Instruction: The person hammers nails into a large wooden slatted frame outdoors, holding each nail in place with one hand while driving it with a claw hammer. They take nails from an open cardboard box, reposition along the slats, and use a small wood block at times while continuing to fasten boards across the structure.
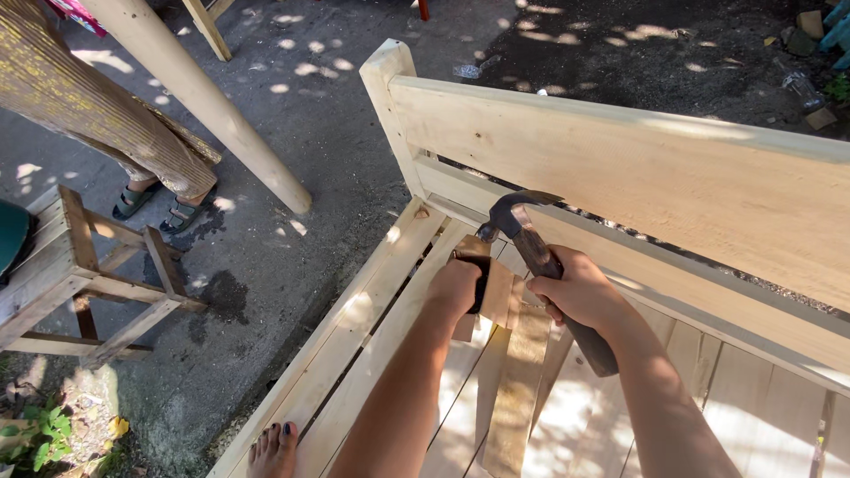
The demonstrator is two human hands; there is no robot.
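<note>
Pale unfinished wooden bench, smooth matt planks, claw hammer with dull dark metal head and worn brown wooden handle, rough grey concrete ground

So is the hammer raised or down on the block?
Down: the hammer head meets the small wood block that the left hand steadies.

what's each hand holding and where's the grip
Right hand grips a claw hammer around the upper part of its handle. Left hand clasps a small wooden block by its left edge.

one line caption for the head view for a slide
Right hand grips a claw hammer beside the left hand holding a small wood block on a pale wooden bench.
</note>
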